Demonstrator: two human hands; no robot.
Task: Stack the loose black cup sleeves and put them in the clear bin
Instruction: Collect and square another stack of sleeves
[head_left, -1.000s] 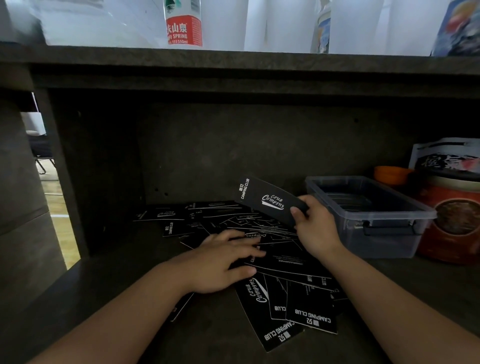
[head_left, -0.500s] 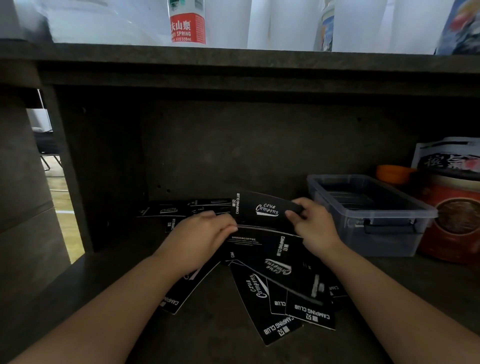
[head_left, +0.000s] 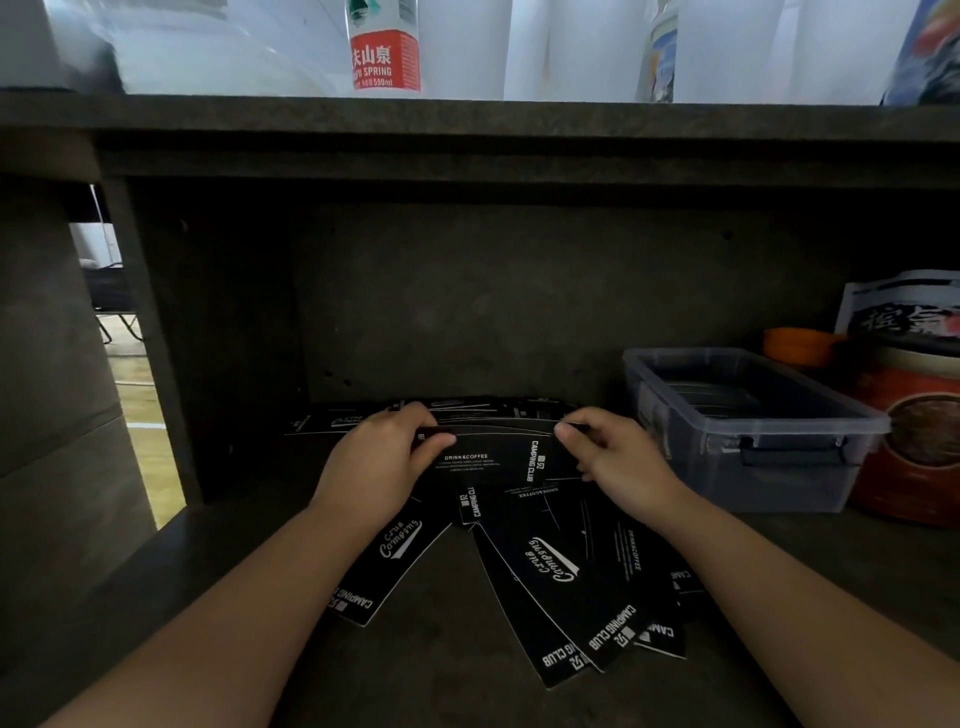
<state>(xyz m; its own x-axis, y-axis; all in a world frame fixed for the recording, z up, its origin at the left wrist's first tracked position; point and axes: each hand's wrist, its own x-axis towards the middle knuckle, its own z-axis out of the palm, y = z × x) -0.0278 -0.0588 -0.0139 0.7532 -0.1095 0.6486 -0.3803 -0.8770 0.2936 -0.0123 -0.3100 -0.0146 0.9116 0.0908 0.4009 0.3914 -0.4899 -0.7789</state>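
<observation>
Both hands hold a flat black cup sleeve (head_left: 498, 460) printed "DRINK&COFFEE" and "CAMPING CLUB" just above the shelf. My left hand (head_left: 382, 457) grips its left end with the thumb on top. My right hand (head_left: 610, 457) pinches its right end. Whether more than one sleeve is held I cannot tell. Several loose black sleeves (head_left: 566, 582) lie fanned out on the dark shelf below and in front of my hands, and more (head_left: 332, 421) lie behind them by the back wall. The clear bin (head_left: 810, 447) stands to the right, lid off, with dark flat things inside.
A red round tin (head_left: 919, 431), an orange bowl (head_left: 795, 345) and a printed bag (head_left: 904, 312) crowd the right end beyond the bin. A low upper shelf (head_left: 467, 124) overhangs, carrying a water bottle (head_left: 384, 47). A panel (head_left: 140, 332) closes the left side.
My left hand left the pile and took the left end of the sleeve my right hand held up. The sleeve came down from a raised tilt to level between both hands.
</observation>
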